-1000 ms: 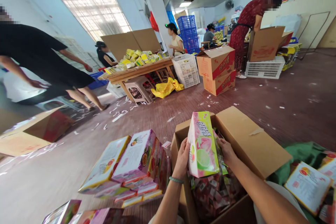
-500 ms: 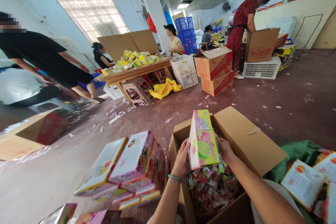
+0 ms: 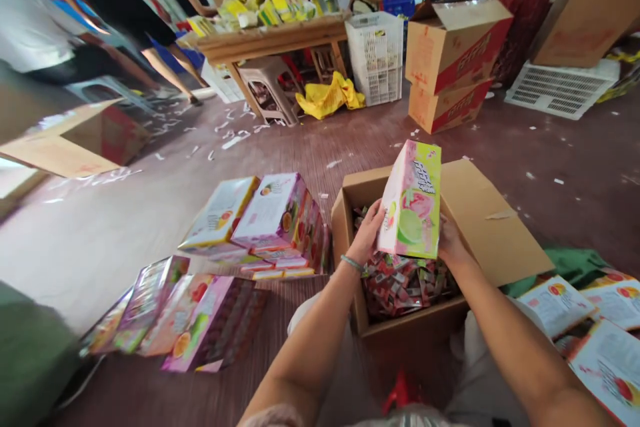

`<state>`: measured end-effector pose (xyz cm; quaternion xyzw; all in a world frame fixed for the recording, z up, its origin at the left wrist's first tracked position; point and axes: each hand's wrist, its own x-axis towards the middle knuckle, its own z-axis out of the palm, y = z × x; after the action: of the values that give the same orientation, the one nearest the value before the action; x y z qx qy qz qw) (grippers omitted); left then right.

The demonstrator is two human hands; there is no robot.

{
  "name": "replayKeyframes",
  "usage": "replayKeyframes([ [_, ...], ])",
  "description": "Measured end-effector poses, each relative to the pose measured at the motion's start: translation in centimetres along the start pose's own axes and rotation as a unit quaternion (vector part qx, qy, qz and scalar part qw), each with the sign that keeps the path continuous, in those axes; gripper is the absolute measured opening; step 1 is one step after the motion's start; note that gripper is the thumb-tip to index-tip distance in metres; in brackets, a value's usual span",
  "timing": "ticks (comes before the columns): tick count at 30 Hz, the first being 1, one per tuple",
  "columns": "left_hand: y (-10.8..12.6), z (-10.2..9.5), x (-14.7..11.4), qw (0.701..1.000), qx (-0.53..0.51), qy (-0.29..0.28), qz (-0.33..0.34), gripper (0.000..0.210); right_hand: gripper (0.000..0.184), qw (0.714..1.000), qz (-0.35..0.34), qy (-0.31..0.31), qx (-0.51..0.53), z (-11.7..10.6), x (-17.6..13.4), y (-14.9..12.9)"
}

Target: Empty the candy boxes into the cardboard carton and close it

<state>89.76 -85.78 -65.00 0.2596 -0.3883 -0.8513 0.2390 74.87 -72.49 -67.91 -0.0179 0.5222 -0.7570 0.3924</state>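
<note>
Both the left grip (image 3: 369,230) and the right grip (image 3: 451,240) clasp the lower sides of the box (image 3: 417,203), tilted above the open carton (image 3: 344,230) with its sachets (image 3: 400,283), though the right fingertips are partly hidden. Likely thin, smooth card, the box should feel stiff at its edges, dent on its panels and slip slightly, so its side edges suit light pressure; its weight is unclear. Both forearms reach far and converge, left and right of the carton.
</note>
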Motion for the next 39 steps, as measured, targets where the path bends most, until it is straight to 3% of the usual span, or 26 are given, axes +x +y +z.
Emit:
replayKeyframes([
  [4, 1.3, -1.5, 0.4, 0.995, -0.019, 0.010, -0.093, 0.060, 0.051, 0.999, -0.037, 0.026, 0.021, 0.7, -0.1, -0.6],
  [8, 2.9, -3.6, -0.1, 0.991, 0.015, 0.009, -0.133, 0.080, 0.055, 0.998, -0.054, 0.013, 0.016, 1.7, -0.9, -0.9],
  [13, 2.9, -4.3, -0.7, 0.992, 0.105, 0.000, -0.069, 0.102, 0.059, 0.997, -0.044, -0.065, 0.014, 2.3, -2.1, -1.1],
  [20, 2.9, -3.7, -0.3, 0.990, 0.135, -0.003, 0.040, 0.098, 0.048, 0.978, -0.050, -0.199, -0.041, 0.4, -2.3, -3.2],
  [26, 3.0, -3.9, -0.4, 0.986, 0.144, -0.002, 0.085, 0.096, 0.046, 0.962, -0.027, -0.263, -0.069, 0.1, -3.4, -4.2],
  [29, 2.9, -3.9, -0.3, 0.981, 0.150, 0.021, 0.118, 0.094, 0.053, 0.971, -0.026, -0.228, -0.069, 0.4, -3.5, -4.1],
  [31, 2.9, -3.9, -0.1, 0.978, 0.153, 0.056, 0.129, 0.093, 0.057, 0.985, -0.076, -0.128, -0.083, 0.8, -4.1, -4.4],
  [33, 3.0, -4.0, 0.1, 0.976, 0.149, 0.093, 0.129, 0.093, 0.057, 0.980, -0.159, -0.032, -0.117, 1.4, -6.0, -5.3],
  [34, 3.1, -4.1, 0.1, 0.976, 0.145, 0.105, 0.122, 0.093, 0.058, 0.970, -0.202, -0.019, -0.135, 2.0, -7.6, -6.0],
  [35, 3.1, -4.3, 0.1, 0.977, 0.141, 0.113, 0.112, 0.093, 0.058, 0.959, -0.240, -0.037, -0.148, 2.7, -9.6, -7.0],
  [39, 2.9, -4.8, 0.1, 0.983, 0.139, 0.092, 0.072, 0.087, 0.060, 0.899, -0.347, -0.233, -0.131, 6.5, -19.4, -12.5],
])
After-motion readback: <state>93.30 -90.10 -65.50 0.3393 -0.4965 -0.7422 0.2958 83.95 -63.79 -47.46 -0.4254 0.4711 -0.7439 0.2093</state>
